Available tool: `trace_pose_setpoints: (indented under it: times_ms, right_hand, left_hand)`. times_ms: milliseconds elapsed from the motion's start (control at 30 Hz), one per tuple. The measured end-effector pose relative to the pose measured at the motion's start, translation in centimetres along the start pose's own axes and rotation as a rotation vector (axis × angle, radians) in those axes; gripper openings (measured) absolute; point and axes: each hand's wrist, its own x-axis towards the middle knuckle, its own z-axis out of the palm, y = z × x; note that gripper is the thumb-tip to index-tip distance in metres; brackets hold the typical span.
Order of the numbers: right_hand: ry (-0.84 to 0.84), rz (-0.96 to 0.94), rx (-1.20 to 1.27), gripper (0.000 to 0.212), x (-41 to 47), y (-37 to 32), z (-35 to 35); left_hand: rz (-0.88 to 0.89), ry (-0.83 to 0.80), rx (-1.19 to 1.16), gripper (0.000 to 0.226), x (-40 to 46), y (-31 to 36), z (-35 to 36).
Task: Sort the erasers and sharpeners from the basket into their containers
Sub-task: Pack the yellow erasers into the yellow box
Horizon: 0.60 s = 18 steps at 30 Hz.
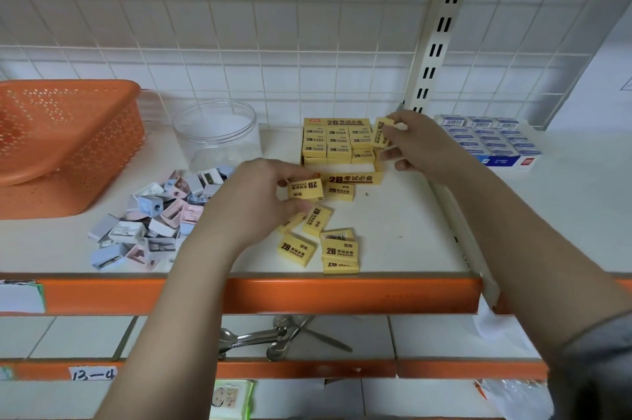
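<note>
Head view over a white shelf (393, 231) with an orange front edge: the left hand (253, 197) pinches a yellow 2B eraser (305, 188) between thumb and fingers, holding it just in front of the yellow eraser box (342, 145). The right hand (413, 142) grips a second yellow eraser (381, 132) on end at the box's right edge, fingers curled round it. The box stands open near the back of the shelf, rows of matching erasers packed inside, its printed front flap folded down toward the viewer. Loose yellow erasers (325, 241) lie scattered on the shelf in front of the box, below the left hand, some stacked on one another near the shelf's edge. To their left, partly hidden by the left forearm, sits a heap of pastel sharpeners (154, 221) in blue, pink and white. Behind the heap stands a clear round plastic jar (215, 135), and to its left an orange perforated basket (65, 142) rests tilted, its far side raised. At the right, beyond a slotted metal upright (437, 36), a tray of blue-and-white erasers (492, 142) lines the neighbouring shelf. A wire grid (239, 26) backs the display. Metal spoons (270, 337) lie on the shelf below.
</note>
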Motion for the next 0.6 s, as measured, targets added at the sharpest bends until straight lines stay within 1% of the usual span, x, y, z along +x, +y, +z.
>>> trace_pose_setpoints:
  times_ms: [133,200,233,333,367,500,600]
  right_hand:
    - [-0.144,-0.086,-0.396,0.032,2.5,-0.6,-0.3]
    - [-0.2,-0.103,-0.495,0.035,3.4,-0.6,-0.4]
    - [-0.206,-0.102,-0.522,0.031,3.8,-0.6,-0.4]
    - [-0.173,-0.113,-0.613,0.012,5.0,-0.3,-0.3]
    - [-0.161,-0.126,-0.626,0.009,5.3,-0.2,-0.2]
    - [-0.093,-0.135,-0.621,0.006,6.1,0.3,0.0]
    - [-0.091,-0.104,-0.593,0.009,6.2,0.6,0.3]
  left_hand:
    - [-0.054,0.082,-0.016,0.035,1.3,0.2,0.5]
    - [-0.079,0.098,-0.022,0.033,1.7,0.2,0.6]
    - [-0.085,0.098,-0.017,0.033,1.9,0.1,0.7]
    - [-0.093,0.094,-0.014,0.032,2.4,-0.1,0.8]
    - [-0.095,0.097,-0.019,0.032,2.5,-0.2,0.8]
    - [-0.095,0.138,-0.02,0.034,3.0,-0.5,1.2]
    - [-0.064,0.188,-0.029,0.034,3.3,-0.9,1.5]
